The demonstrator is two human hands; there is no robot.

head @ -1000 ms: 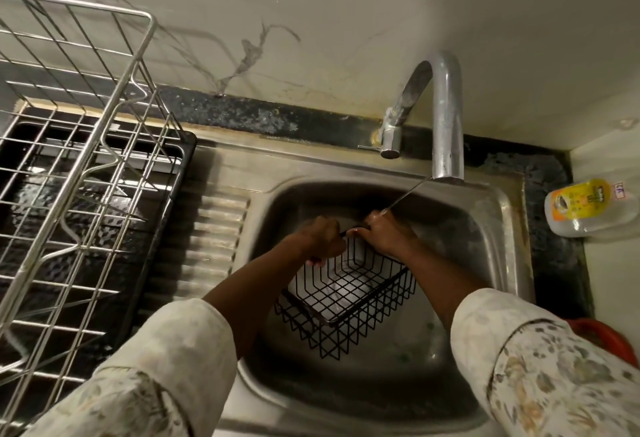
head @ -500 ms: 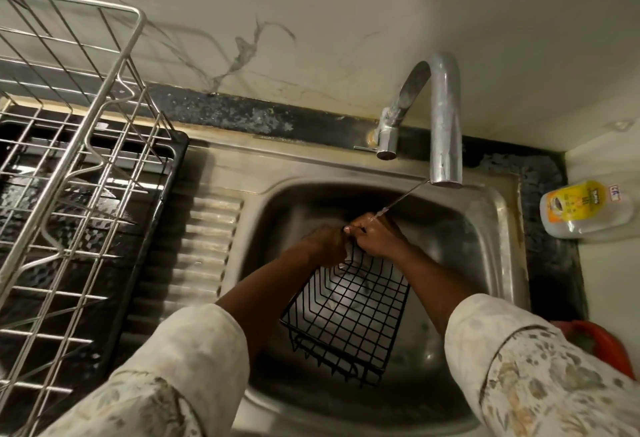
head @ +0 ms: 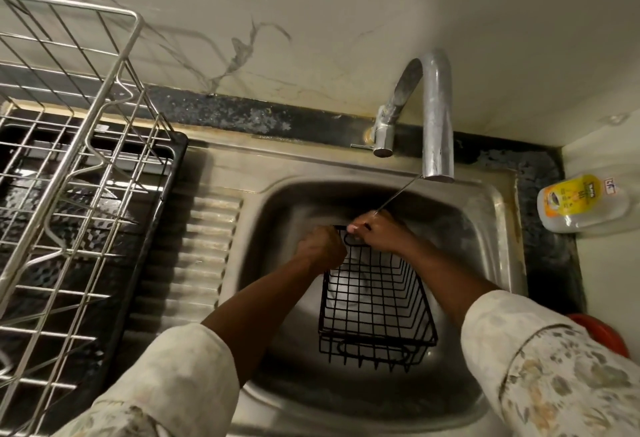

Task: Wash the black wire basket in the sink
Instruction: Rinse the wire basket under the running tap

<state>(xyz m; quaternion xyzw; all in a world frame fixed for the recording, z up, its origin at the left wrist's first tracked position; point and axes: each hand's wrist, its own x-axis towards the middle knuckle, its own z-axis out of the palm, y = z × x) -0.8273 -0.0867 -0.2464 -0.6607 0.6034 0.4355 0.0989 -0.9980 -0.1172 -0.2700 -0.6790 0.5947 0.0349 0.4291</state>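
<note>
From the head camera, the black wire basket (head: 375,301) hangs inside the steel sink (head: 498,201), tilted steeply so its open side faces up toward the viewer and its lower end sits near the sink bottom; whether it touches the steel there cannot be told. Both hands meet at its upper rim, close under the tap (head: 437,124), from which a thin stream of water slants down toward them.

The left hand (head: 320,246) is curled around the rim's left corner, its fingers wrapped out of sight behind the wire. The right hand (head: 379,230) is just beside it, its fingers (head: 353,228) pinching the top rim wire, one pale nail showing.

As a thing to handle, the basket looks light and stiff: thin coated wire, welded in a grid, mostly air. It should hold its shape when turned by one edge and is unlikely to break if it knocks the sink (though it would clatter). Wet coated wire is probably slick, and a thin rod gives little to pinch, so the thicker rim wire or the looped handle (head: 372,350) at the low end seem the surest holds. Hooking fingers through the grid would also lock it against slipping while it is rotated under the stream.

A dish rack (head: 69,159) stands to the left, a soap bottle (head: 583,202) on the tabletop to the right.
</note>
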